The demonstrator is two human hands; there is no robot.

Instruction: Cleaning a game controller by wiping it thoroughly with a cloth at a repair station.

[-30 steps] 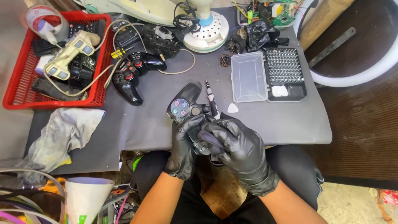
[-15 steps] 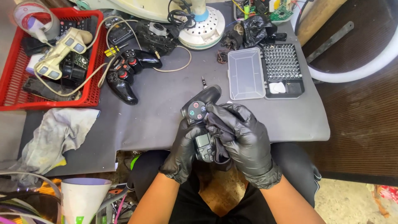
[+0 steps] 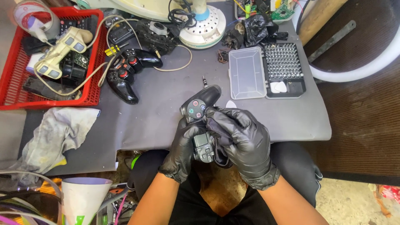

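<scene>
Fingers of both gloved hands, left hand (image 3: 183,146) and right hand (image 3: 241,139), clamp black gamepad (image 3: 200,112) over bench (image 3: 158,112), apparently mid-disassembly; prying needs steady grip.

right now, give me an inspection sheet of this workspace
surface: grey mat on the table
job's things: black game controller held over the mat's near edge
clutter: second black controller, red basket of old controllers, open bit case, dirty rag, paper cup
grippers: left hand and right hand, black-gloved, both grip the controller
cables: beige cord across the mat
surroundings: white fan base, brown floor
</scene>
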